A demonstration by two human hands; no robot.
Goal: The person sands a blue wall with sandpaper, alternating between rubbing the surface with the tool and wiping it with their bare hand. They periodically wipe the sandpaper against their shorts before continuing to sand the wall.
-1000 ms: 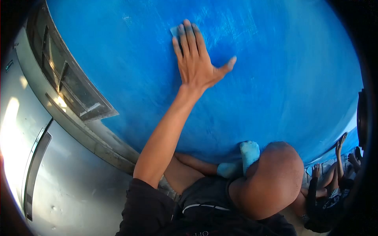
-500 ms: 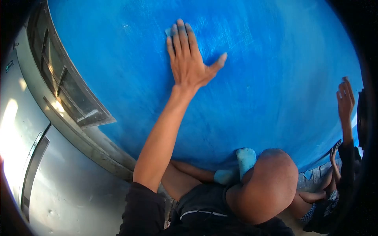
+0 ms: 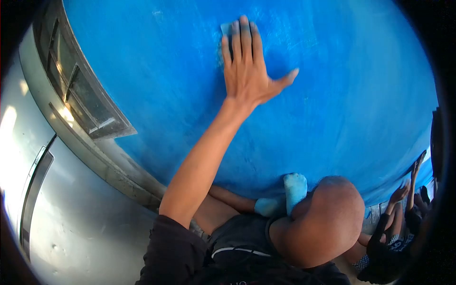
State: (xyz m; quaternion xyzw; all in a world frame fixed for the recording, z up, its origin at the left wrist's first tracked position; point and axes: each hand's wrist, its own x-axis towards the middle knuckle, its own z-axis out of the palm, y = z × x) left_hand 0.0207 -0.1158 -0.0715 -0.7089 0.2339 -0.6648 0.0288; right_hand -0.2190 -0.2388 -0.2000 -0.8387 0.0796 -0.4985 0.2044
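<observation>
My left hand (image 3: 244, 66) lies flat on the blue wall (image 3: 332, 104), back of the hand towards me, with the fingers stretched out and the thumb spread to the right. A thin pale blue-grey piece (image 3: 225, 29) shows at the upper left of its fingers, between them and the wall; most of it is hidden under the hand. Faint whitish scuff marks show on the wall around the fingers. My right hand is out of view.
A framed window (image 3: 90, 104) and a silver metal door with a handle (image 3: 80, 204) stand at the left. My bent knee (image 3: 332, 223) and pale blue socks (image 3: 295, 190) are below. At the right edge sits another person (image 3: 384, 242), arms raised near the wall.
My left hand has shifted right and slightly up in the view, still flat on the wall with the thin piece. The other person's arms have moved lower.
</observation>
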